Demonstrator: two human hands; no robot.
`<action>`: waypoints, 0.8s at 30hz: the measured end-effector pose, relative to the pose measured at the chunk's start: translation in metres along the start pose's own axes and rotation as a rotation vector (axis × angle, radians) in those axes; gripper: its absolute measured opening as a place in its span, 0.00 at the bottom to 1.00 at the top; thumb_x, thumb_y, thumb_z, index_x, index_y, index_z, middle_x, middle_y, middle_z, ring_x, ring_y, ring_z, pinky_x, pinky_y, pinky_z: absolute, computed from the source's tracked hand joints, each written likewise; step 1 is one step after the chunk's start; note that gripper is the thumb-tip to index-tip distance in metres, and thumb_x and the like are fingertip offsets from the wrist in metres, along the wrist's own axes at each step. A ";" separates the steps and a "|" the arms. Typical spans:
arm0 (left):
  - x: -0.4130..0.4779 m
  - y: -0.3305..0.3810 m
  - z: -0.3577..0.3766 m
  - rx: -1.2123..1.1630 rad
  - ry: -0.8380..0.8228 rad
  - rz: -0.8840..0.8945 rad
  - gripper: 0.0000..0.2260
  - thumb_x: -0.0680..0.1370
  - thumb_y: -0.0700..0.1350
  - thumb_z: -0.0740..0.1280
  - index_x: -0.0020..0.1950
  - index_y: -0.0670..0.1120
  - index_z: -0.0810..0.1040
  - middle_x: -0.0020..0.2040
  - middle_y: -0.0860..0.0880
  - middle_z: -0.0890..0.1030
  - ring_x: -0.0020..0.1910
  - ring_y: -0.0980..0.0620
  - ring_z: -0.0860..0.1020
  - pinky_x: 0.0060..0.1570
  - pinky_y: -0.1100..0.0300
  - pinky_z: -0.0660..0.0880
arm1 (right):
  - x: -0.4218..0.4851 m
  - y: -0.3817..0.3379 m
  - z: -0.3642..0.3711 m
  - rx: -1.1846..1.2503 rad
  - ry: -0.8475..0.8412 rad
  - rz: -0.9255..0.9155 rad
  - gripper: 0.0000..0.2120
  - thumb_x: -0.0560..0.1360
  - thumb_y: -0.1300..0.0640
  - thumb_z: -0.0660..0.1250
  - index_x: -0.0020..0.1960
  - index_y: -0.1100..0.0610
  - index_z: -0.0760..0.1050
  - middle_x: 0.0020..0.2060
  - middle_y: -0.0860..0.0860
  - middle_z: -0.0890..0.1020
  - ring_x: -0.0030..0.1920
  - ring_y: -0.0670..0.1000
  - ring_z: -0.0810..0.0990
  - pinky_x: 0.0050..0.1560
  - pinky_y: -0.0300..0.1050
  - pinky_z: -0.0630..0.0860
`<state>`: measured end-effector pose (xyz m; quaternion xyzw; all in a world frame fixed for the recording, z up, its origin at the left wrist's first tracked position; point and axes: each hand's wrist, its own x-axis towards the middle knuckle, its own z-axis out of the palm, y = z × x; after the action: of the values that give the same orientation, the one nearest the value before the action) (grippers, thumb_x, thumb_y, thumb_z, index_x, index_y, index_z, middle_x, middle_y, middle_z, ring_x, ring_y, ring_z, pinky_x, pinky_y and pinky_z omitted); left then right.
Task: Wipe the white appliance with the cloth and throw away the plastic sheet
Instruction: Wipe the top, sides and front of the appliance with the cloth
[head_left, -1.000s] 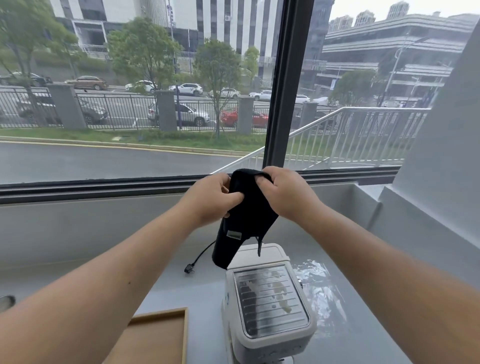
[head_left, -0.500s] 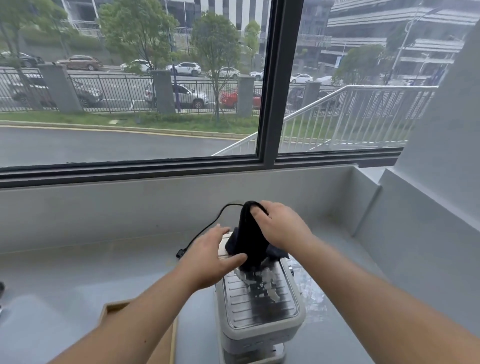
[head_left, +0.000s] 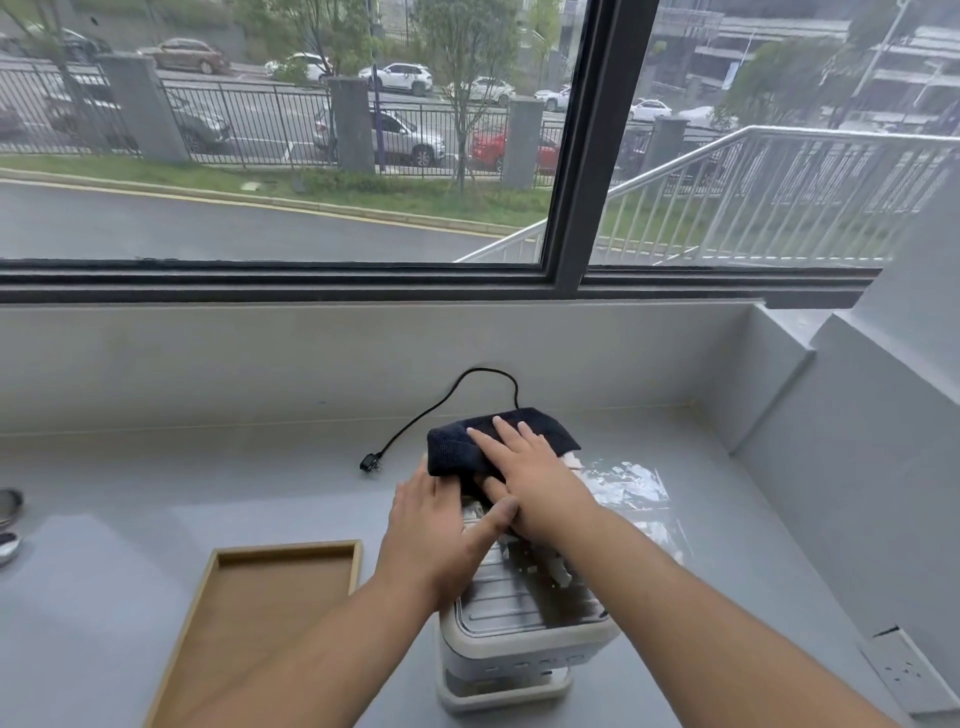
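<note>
Right hand (head_left: 530, 483) lies flat, fingers extended, pressing the dark cloth (head_left: 501, 441) onto the far top of the white appliance (head_left: 519, 639). Left hand (head_left: 441, 530) — open, grasping nothing — rests on the appliance's left top edge, touching the cloth. Plastic sheet (head_left: 631, 493) lies on the worktop (head_left: 156, 493) just right of the appliance.

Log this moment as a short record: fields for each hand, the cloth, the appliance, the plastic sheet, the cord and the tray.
right hand: flat on the cloth, pressing it down
left hand: resting on the appliance
cloth: dark, folded, on the appliance's far end
appliance: white, on the counter
plastic sheet: crumpled, right of appliance
cord: unplugged
tray: wooden, left of appliance
</note>
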<state>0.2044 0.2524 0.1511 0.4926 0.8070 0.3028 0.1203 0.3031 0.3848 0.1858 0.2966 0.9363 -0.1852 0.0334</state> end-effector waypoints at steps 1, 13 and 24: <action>0.001 0.000 -0.001 0.034 -0.012 -0.010 0.42 0.73 0.78 0.49 0.76 0.51 0.70 0.72 0.49 0.75 0.73 0.47 0.68 0.73 0.43 0.64 | -0.001 0.001 0.004 -0.047 -0.002 -0.015 0.31 0.85 0.53 0.56 0.85 0.43 0.49 0.85 0.54 0.49 0.84 0.59 0.47 0.81 0.55 0.44; -0.013 0.002 0.000 -0.068 0.062 0.004 0.47 0.71 0.78 0.51 0.83 0.52 0.59 0.86 0.55 0.55 0.85 0.54 0.51 0.82 0.48 0.46 | -0.062 0.005 0.025 0.009 -0.013 -0.120 0.26 0.87 0.47 0.48 0.84 0.40 0.48 0.85 0.46 0.47 0.84 0.52 0.43 0.81 0.46 0.39; -0.014 0.004 0.001 0.004 -0.114 0.349 0.39 0.75 0.76 0.53 0.79 0.57 0.69 0.84 0.55 0.63 0.84 0.54 0.54 0.83 0.49 0.49 | -0.157 -0.002 0.045 -0.010 -0.014 -0.088 0.25 0.87 0.44 0.49 0.84 0.43 0.54 0.83 0.37 0.42 0.83 0.46 0.38 0.78 0.38 0.32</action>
<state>0.2144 0.2425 0.1511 0.6417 0.7018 0.2888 0.1105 0.4292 0.2818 0.1720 0.2537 0.9490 -0.1841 0.0332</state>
